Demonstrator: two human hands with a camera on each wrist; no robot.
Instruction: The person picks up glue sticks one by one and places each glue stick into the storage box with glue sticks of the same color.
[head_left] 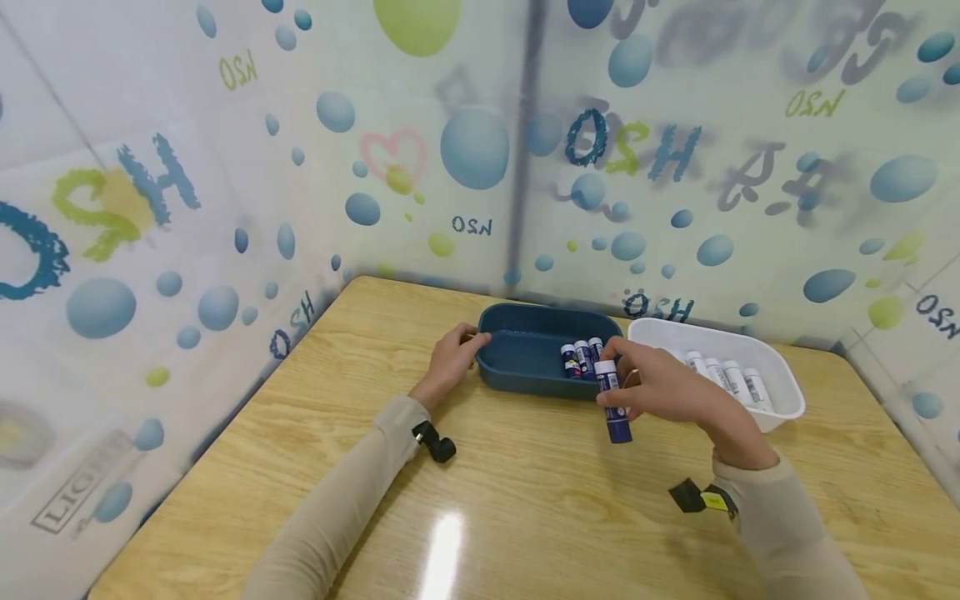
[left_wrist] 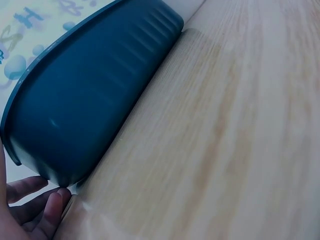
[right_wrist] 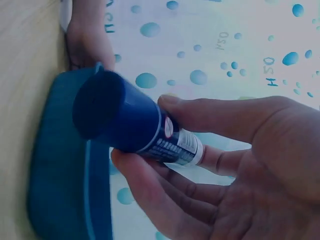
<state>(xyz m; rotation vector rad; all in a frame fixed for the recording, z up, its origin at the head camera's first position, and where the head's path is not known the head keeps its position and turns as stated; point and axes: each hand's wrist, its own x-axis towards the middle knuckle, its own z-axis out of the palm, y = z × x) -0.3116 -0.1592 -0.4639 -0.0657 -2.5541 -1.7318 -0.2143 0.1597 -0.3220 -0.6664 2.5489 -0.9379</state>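
Observation:
My right hand [head_left: 663,385] pinches a glue stick [head_left: 615,404] between thumb and fingers, in front of the blue bin's right end. Dark blue cap down and white end up, the glue stick [right_wrist: 145,125] tilts slightly. In the right wrist view its cap points towards the camera. The left hand [head_left: 452,358] holds the left end of the blue bin [head_left: 517,382], thumb at the rim and fingers against the outer wall. Inside that bin, 3 glue sticks [head_left: 582,358] lie side by side near the right end, partly behind the right hand.
Right of the blue bin stands a white bin [head_left: 787,392] with several white-bodied sticks [head_left: 723,379] lying in it, partly behind the right hand. Both bins stand towards the back of the wooden table [head_left: 525,500], near the printed curtain [head_left: 420,233].

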